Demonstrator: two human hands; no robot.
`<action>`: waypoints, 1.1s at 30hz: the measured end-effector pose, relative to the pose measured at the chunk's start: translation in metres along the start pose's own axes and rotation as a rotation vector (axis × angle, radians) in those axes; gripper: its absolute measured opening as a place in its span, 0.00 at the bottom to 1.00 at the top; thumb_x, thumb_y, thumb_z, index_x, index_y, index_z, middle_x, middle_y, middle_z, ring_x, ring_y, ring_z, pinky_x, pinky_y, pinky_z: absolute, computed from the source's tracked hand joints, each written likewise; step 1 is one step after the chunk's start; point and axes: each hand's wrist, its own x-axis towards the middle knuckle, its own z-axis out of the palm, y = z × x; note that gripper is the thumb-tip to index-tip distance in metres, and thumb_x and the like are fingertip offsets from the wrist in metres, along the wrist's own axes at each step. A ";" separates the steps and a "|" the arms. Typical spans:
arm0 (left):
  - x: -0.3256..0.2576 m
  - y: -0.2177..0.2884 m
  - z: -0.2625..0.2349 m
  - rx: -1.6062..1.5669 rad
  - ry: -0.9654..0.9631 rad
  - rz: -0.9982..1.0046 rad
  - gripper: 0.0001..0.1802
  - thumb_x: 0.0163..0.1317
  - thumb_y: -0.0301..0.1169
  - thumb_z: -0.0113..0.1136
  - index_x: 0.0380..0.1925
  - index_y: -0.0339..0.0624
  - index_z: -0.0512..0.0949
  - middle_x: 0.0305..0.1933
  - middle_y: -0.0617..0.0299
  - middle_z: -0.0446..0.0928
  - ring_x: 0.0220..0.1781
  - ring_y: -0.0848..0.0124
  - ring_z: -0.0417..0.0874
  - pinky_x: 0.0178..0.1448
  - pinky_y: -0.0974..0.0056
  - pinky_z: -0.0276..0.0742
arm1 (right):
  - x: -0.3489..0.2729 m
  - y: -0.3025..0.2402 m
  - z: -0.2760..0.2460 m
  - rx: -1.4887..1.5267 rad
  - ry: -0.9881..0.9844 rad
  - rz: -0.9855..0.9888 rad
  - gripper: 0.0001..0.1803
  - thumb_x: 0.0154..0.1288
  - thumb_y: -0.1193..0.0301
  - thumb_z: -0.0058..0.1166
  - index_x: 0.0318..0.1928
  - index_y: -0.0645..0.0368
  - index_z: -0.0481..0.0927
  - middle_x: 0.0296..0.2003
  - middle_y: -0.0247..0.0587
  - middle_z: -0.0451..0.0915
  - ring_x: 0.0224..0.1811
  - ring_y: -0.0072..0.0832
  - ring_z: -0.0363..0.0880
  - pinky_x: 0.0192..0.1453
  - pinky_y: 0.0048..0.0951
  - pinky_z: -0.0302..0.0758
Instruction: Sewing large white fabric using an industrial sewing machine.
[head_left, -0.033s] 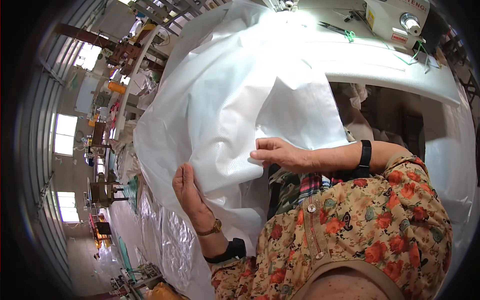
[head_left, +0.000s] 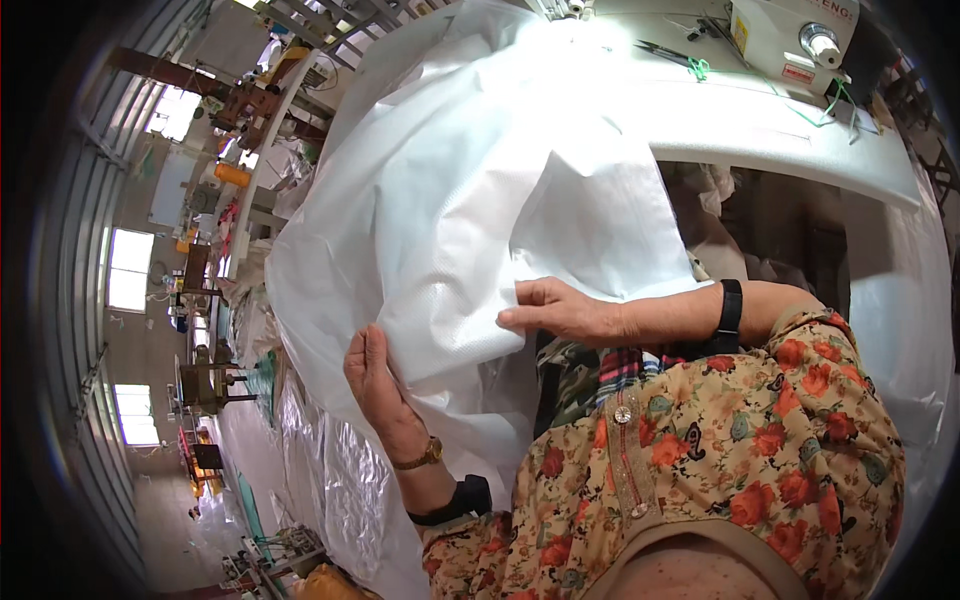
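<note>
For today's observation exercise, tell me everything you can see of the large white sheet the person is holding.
The white sheet looks like thin woven plastic fabric with a fine grid texture, creased and folded over itself. It spills from the white sewing table down toward the person's lap. The left hand grips its lower edge from beneath; the right hand pinches a folded edge, fingers on top. Bright light washes out its upper part.

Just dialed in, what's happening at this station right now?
A person is handling a large white woven sheet in front of a sewing machine on a white table. The left hand grips the sheet's lower edge from beneath, while the right hand pinches a fold of it nearer the body. The sheet drapes from the table down toward the person's lap.
</note>
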 end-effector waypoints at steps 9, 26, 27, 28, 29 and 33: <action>0.014 -0.060 -0.034 1.044 -0.446 0.368 0.07 0.57 0.24 0.64 0.33 0.31 0.81 0.24 0.60 0.79 0.26 0.63 0.79 0.35 0.64 0.73 | -0.034 -0.031 0.046 -0.835 -0.110 -0.217 0.12 0.69 0.67 0.50 0.39 0.65 0.69 0.29 0.53 0.80 0.35 0.53 0.80 0.40 0.44 0.76; -0.012 -0.030 0.030 0.691 -0.621 0.246 0.07 0.64 0.23 0.56 0.40 0.33 0.80 0.24 0.59 0.76 0.24 0.77 0.71 0.30 0.70 0.67 | -0.038 -0.037 -0.030 -1.060 0.015 0.182 0.18 0.65 0.61 0.58 0.43 0.65 0.76 0.34 0.49 0.81 0.39 0.43 0.81 0.43 0.40 0.76; -0.010 -0.029 0.032 0.566 -0.609 0.144 0.07 0.66 0.25 0.56 0.40 0.33 0.80 0.26 0.67 0.75 0.25 0.82 0.69 0.30 0.74 0.64 | -0.042 -0.028 -0.044 -1.057 0.017 0.185 0.18 0.65 0.61 0.58 0.43 0.65 0.76 0.34 0.49 0.81 0.39 0.43 0.81 0.43 0.40 0.76; -0.009 -0.029 0.033 0.441 -0.589 0.043 0.07 0.68 0.26 0.56 0.40 0.32 0.79 0.29 0.74 0.74 0.27 0.87 0.66 0.30 0.78 0.62 | -0.045 -0.014 -0.059 -0.833 0.214 0.199 0.20 0.65 0.59 0.59 0.44 0.66 0.76 0.35 0.47 0.81 0.40 0.40 0.80 0.43 0.38 0.76; -0.006 -0.033 0.036 0.400 -0.589 0.068 0.06 0.68 0.26 0.58 0.39 0.33 0.79 0.27 0.74 0.73 0.26 0.89 0.65 0.30 0.79 0.60 | -0.047 -0.005 -0.068 -0.605 0.411 0.210 0.23 0.65 0.56 0.60 0.44 0.67 0.76 0.37 0.46 0.81 0.40 0.36 0.80 0.44 0.35 0.75; -0.005 -0.036 0.042 0.425 -0.544 0.138 0.06 0.66 0.26 0.61 0.39 0.33 0.79 0.26 0.75 0.74 0.25 0.89 0.65 0.29 0.80 0.59 | -0.038 0.016 -0.055 -0.444 0.507 0.111 0.34 0.58 0.50 0.66 0.48 0.71 0.75 0.46 0.50 0.77 0.46 0.35 0.76 0.47 0.32 0.74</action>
